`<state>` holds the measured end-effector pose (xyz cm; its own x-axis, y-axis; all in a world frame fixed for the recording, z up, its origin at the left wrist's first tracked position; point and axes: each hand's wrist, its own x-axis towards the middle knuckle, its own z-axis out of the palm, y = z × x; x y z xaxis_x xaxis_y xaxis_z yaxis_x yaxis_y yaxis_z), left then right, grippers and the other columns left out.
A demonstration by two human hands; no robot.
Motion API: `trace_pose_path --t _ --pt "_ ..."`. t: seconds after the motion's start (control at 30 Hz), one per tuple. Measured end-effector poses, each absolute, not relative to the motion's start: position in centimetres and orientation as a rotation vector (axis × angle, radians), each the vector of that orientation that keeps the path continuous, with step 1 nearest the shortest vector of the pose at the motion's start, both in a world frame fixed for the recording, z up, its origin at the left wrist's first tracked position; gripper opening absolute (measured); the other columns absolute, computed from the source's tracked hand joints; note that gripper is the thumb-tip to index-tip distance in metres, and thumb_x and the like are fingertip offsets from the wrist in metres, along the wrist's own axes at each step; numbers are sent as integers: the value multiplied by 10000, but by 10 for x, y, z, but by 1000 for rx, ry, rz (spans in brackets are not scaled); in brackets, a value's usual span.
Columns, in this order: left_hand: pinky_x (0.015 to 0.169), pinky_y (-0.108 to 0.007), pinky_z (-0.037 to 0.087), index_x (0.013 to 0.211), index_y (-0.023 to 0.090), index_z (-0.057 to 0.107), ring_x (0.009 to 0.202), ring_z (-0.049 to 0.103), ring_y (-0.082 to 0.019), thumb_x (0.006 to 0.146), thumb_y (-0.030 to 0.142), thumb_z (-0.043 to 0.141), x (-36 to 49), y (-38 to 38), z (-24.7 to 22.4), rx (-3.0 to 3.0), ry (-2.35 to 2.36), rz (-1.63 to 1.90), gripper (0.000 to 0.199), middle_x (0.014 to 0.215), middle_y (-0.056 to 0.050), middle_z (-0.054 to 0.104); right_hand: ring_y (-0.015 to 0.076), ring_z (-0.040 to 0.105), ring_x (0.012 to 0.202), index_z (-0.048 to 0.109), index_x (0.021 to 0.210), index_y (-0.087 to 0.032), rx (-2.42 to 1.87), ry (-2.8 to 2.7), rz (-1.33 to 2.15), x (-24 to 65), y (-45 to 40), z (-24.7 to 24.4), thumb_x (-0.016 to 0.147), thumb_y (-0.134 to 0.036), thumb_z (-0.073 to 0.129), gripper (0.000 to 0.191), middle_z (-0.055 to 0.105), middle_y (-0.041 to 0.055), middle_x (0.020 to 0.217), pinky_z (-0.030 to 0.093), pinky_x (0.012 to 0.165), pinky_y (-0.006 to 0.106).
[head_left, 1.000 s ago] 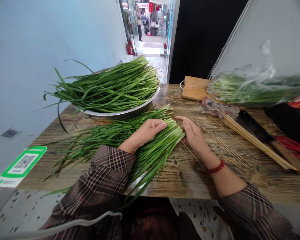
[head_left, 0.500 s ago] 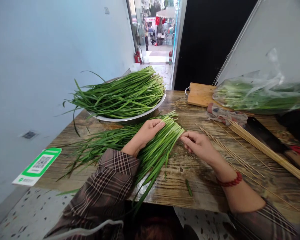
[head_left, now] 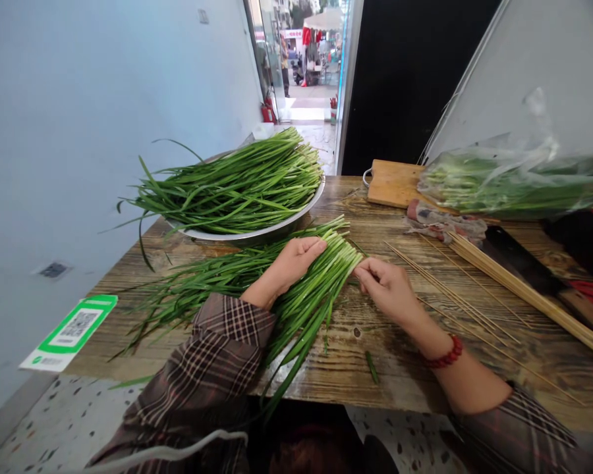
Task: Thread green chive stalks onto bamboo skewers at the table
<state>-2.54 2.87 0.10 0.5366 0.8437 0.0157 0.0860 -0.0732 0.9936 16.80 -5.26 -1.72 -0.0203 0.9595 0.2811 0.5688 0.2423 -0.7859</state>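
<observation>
A bunch of garlic chives (head_left: pixel 301 296) lies on the wooden table in front of me, pale stem ends toward the right. My left hand (head_left: pixel 299 260) is closed over the bunch just behind those ends, thumb on top. At the stem ends, my right hand (head_left: pixel 380 280) is closed in a pinch, its fingertips against the outermost stems. A thin bamboo skewer (head_left: pixel 499 350) runs back from beneath this hand, in line with the pinch, and appears gripped there; its front part is hidden. More loose chives (head_left: pixel 192 283) spread out under my left forearm.
Behind the bunch stands a metal basin (head_left: pixel 257 236) heaped with chives. To the right lie loose skewers (head_left: pixel 449 296), a skewer bundle (head_left: pixel 528 286), a black-bladed knife (head_left: pixel 524 263), a cutting board (head_left: pixel 393 181) and a plastic bag of greens (head_left: pixel 514 181). A QR-code card (head_left: pixel 74 329) is at the left edge.
The view has shifted slightly. My right hand has moved a little left, closer against the stem ends, and more of the skewer behind it shows. My left hand stays on the bunch.
</observation>
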Motion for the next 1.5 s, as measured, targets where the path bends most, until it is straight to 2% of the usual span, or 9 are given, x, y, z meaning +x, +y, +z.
trace_pose_path --t 0.37,0.63,0.87,1.07,1.23,1.37,1.5 --pt "516 -196 306 615 149 449 572 353 -79 830 541 556 -19 21 5 1662 860 803 460 596 34 411 120 472 521 517 591 -199 -1427 -1691 534 165 -54 -14 888 -294 489 312 526 -19 540 330 548 252" --pt "563 -205 390 744 124 575 612 485 -101 812 569 567 -18 23 3 1541 859 738 450 680 3 573 121 503 541 535 604 -201 -1398 -1713 570 167 -53 -5 899 -275 482 309 567 -16 561 346 573 252" --pt "571 -212 434 808 112 616 605 539 -110 803 551 606 -21 26 10 1409 847 770 440 694 -19 625 123 532 561 592 663 -197 -1373 -1771 529 170 -48 -6 893 -270 507 256 595 -21 579 360 592 249" --pt "584 -209 452 802 120 635 604 562 -103 785 490 656 -25 30 17 1355 833 779 371 709 -10 658 124 552 548 685 855 -206 -1335 -1746 657 178 -45 -12 896 -310 514 204 635 -19 640 390 575 248" --pt "578 -212 464 804 119 643 590 572 -109 805 512 624 -26 31 19 1309 854 841 393 671 -8 658 134 559 564 692 781 -193 -1374 -1702 596 179 -44 -14 900 -338 513 259 619 -13 599 385 569 252" --pt "612 -209 475 868 116 662 628 590 -115 843 496 585 -20 25 19 1335 864 879 389 719 -18 687 145 610 638 702 874 -187 -1311 -1769 524 177 -45 -14 920 -291 485 245 681 5 697 424 625 254" --pt "623 -213 479 870 111 658 647 592 -121 853 522 559 -19 23 14 1374 848 839 423 737 -25 692 182 677 800 700 901 -193 -1282 -1791 425 175 -47 -18 923 -248 482 225 741 41 888 477 721 284"
